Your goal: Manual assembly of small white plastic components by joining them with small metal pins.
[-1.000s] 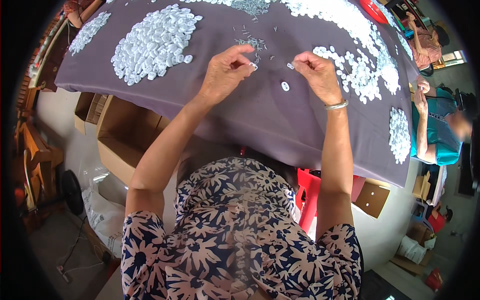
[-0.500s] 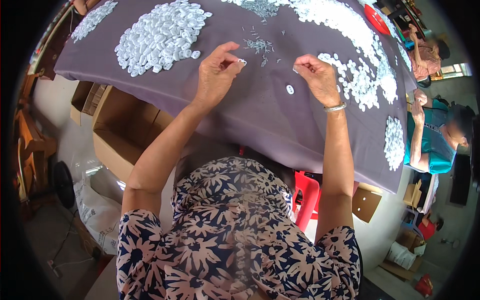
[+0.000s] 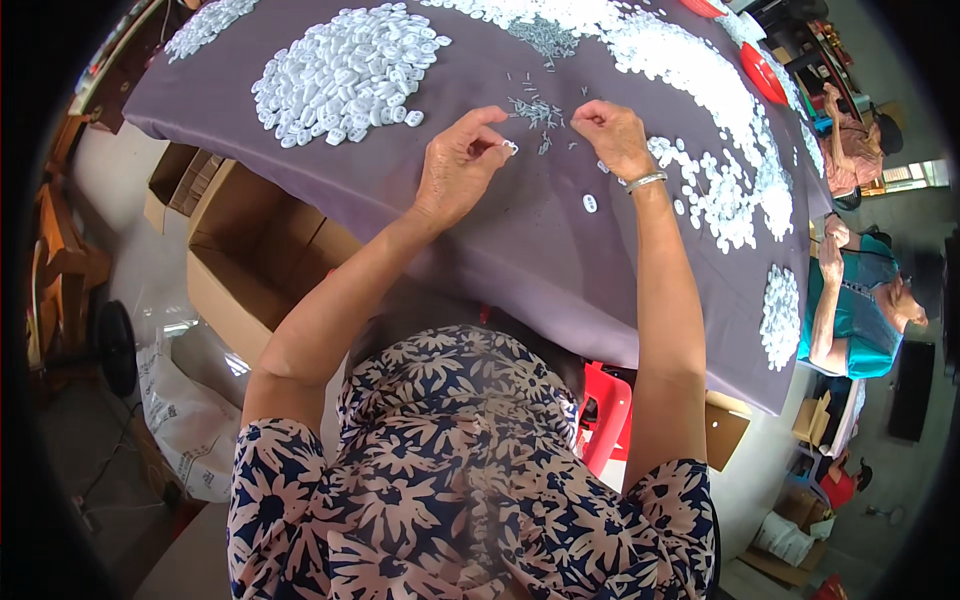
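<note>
My left hand (image 3: 458, 172) pinches a small white plastic piece (image 3: 511, 147) between thumb and forefinger, above the purple-grey tablecloth. To its right, my right hand (image 3: 617, 140) has its fingertips pressed together beside a small scatter of short grey metal pins (image 3: 536, 112). Whatever those fingertips hold, if anything, is too small to make out. Just below the right hand lies a loose white oval piece (image 3: 589, 203), with another white piece (image 3: 602, 167) close under the palm. A bracelet circles my right wrist.
A large heap of white oval pieces (image 3: 345, 75) is at the left. Another pin pile (image 3: 543, 40) lies farther back. Small white parts (image 3: 680, 75) spread along the right, near a red bowl (image 3: 764, 74). Co-workers sit at right. An open cardboard box (image 3: 225, 270) stands below the table's left edge.
My right hand has moved left to the grey pins, and a white piece now shows on the cloth beneath it. My left hand keeps its pinch. The whole view has shifted slightly.
</note>
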